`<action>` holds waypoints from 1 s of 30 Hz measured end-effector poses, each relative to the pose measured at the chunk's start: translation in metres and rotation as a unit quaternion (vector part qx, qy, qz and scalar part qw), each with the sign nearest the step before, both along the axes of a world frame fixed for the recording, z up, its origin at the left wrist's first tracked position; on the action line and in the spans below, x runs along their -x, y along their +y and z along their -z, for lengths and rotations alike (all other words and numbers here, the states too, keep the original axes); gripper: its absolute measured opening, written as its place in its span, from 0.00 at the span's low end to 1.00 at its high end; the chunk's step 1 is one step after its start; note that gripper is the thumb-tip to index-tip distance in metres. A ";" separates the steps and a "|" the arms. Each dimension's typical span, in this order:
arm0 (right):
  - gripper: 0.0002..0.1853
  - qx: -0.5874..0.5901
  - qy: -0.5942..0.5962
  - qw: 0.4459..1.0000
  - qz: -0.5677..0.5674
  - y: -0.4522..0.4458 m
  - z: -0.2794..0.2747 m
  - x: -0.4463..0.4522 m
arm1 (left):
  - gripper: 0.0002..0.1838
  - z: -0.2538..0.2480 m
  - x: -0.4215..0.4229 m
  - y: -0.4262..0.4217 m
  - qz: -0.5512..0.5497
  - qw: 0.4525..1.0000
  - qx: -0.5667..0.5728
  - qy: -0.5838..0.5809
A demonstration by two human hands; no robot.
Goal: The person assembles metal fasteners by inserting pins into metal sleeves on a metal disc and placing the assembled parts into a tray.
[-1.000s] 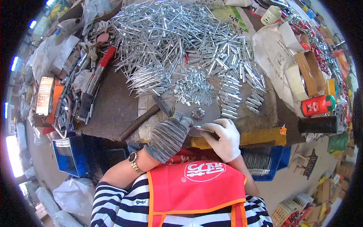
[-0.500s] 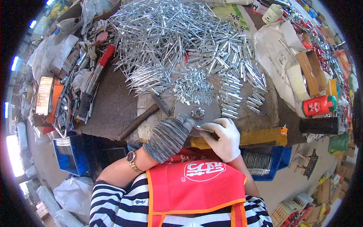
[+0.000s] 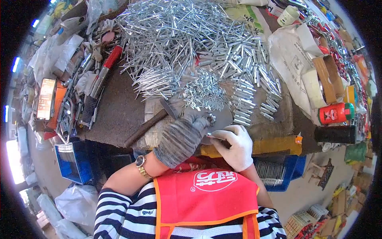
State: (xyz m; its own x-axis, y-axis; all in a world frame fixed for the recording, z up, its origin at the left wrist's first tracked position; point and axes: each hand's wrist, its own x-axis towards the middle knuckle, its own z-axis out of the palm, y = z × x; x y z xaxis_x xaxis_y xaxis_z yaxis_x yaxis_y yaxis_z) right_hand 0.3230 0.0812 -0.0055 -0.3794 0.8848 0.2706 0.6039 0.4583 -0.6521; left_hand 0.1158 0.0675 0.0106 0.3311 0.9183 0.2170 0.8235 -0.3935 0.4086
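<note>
My left hand [image 3: 183, 137], in a grey striped glove, reaches over the round metal plate [image 3: 223, 116], its fingertips beside a small metal nut-like piece [image 3: 211, 118]. Whether those fingers grip anything is hidden. In a white glove, my right hand [image 3: 234, 145] pinches a small metal part [image 3: 209, 134] at the plate's near edge. Just beyond the plate lies a pile of short metal pins [image 3: 203, 91]. Left of it rests a hammer [image 3: 153, 122], partly behind my left hand.
Long nails [image 3: 159, 40] are heaped at the back, with metal sleeves [image 3: 243, 99] to the right. Tools and a red-handled tool [image 3: 113, 57] lie left, near a lit phone [image 3: 46, 99]. A red can [image 3: 336, 113] stands right. Blue bins [image 3: 75, 163] sit below the bench.
My left hand has moved up and slightly right over the plate, to the nut-like piece, and now covers more of the plate. My right hand has barely moved.
</note>
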 end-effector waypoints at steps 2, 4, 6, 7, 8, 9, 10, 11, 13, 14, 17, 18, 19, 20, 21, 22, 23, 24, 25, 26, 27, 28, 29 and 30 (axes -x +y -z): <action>0.11 -0.003 0.002 1.000 -0.001 0.000 0.000 0.000 | 0.09 -0.008 -0.002 0.014 -0.042 0.999 0.014 0.008; 0.11 -0.008 0.002 1.000 0.001 0.000 0.000 0.000 | 0.10 -0.013 0.000 0.024 -0.079 0.997 0.006 0.012; 0.11 -0.011 0.007 1.000 0.002 0.000 0.000 0.000 | 0.10 -0.013 0.005 0.033 -0.112 0.994 -0.003 0.016; 0.11 -0.012 0.012 1.000 0.002 0.000 0.000 0.000 | 0.11 -0.012 0.014 0.036 -0.116 0.992 -0.036 0.027; 0.11 -0.013 0.013 1.000 0.005 0.000 0.000 -0.001 | 0.11 -0.014 0.020 0.038 -0.119 0.990 -0.068 0.038; 0.11 -0.014 0.013 1.000 0.003 0.000 0.000 -0.001 | 0.11 -0.020 0.025 0.038 -0.132 0.990 -0.041 0.034; 0.11 -0.015 0.014 1.000 0.001 0.000 0.000 -0.001 | 0.11 -0.021 0.027 0.039 -0.131 0.990 -0.042 0.036; 0.11 -0.014 0.016 1.000 0.001 0.000 0.000 -0.001 | 0.10 -0.021 0.029 0.040 -0.113 0.992 -0.022 0.051; 0.11 -0.014 0.015 1.000 -0.002 0.001 0.001 -0.001 | 0.08 -0.016 0.028 0.038 -0.105 0.994 0.012 0.038; 0.11 -0.014 0.017 1.000 -0.005 0.001 0.001 -0.001 | 0.08 -0.014 0.026 0.038 -0.108 0.993 0.012 0.039; 0.11 -0.012 0.015 1.000 -0.002 0.000 0.001 -0.001 | 0.10 -0.011 0.021 0.043 -0.064 0.995 0.054 0.061; 0.11 -0.011 0.015 1.000 -0.003 0.000 0.001 -0.001 | 0.10 -0.006 0.022 0.044 -0.064 0.995 0.053 0.060; 0.11 -0.011 0.016 1.000 -0.003 0.000 0.000 -0.001 | 0.11 0.000 0.022 0.045 -0.057 0.995 0.061 0.053; 0.11 -0.012 0.016 1.000 -0.001 0.000 0.000 -0.002 | 0.12 0.002 0.021 0.045 -0.050 0.995 0.070 0.045; 0.12 -0.015 0.016 1.000 -0.003 0.000 0.001 -0.002 | 0.12 0.001 0.020 0.046 -0.049 0.995 0.069 0.045; 0.12 -0.019 0.016 1.000 -0.006 0.001 0.002 -0.002 | 0.13 -0.001 0.018 0.047 -0.048 0.993 0.083 0.067; 0.12 -0.019 0.017 1.000 -0.005 0.001 0.001 -0.002 | 0.13 -0.002 0.016 0.047 -0.048 0.990 0.098 0.088; 0.12 -0.016 0.016 1.000 -0.005 0.001 0.000 -0.002 | 0.13 0.000 0.016 0.047 -0.048 0.990 0.098 0.089; 0.12 -0.014 0.015 1.000 -0.004 0.001 0.000 -0.002 | 0.13 0.002 0.016 0.047 -0.044 0.991 0.089 0.090; 0.12 -0.014 0.016 1.000 -0.004 0.000 0.001 -0.002 | 0.13 0.004 0.016 0.046 -0.040 0.992 0.079 0.091; 0.12 -0.017 0.017 1.000 -0.003 0.000 0.001 -0.002 | 0.13 0.005 0.015 0.044 -0.040 0.992 0.080 0.091; 0.12 -0.020 0.018 1.000 -0.003 0.000 0.001 -0.002 | 0.13 0.006 0.014 0.042 -0.045 0.992 0.054 0.101; 0.12 -0.020 0.019 1.000 -0.003 0.000 0.001 -0.001 | 0.12 0.007 0.014 0.040 -0.051 0.992 0.028 0.111; 0.12 -0.020 0.017 1.000 -0.003 0.001 0.001 -0.001 | 0.12 0.014 0.015 0.040 -0.051 0.992 0.028 0.111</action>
State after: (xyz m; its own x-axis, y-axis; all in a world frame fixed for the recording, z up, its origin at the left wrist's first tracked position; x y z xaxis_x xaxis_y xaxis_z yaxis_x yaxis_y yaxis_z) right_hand 0.3243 0.0818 -0.0064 -0.3753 0.8708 0.3176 0.5787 0.4878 -0.6536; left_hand 0.1009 0.1076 -0.0030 0.2691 0.9582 0.0966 0.9304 -0.2846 0.2308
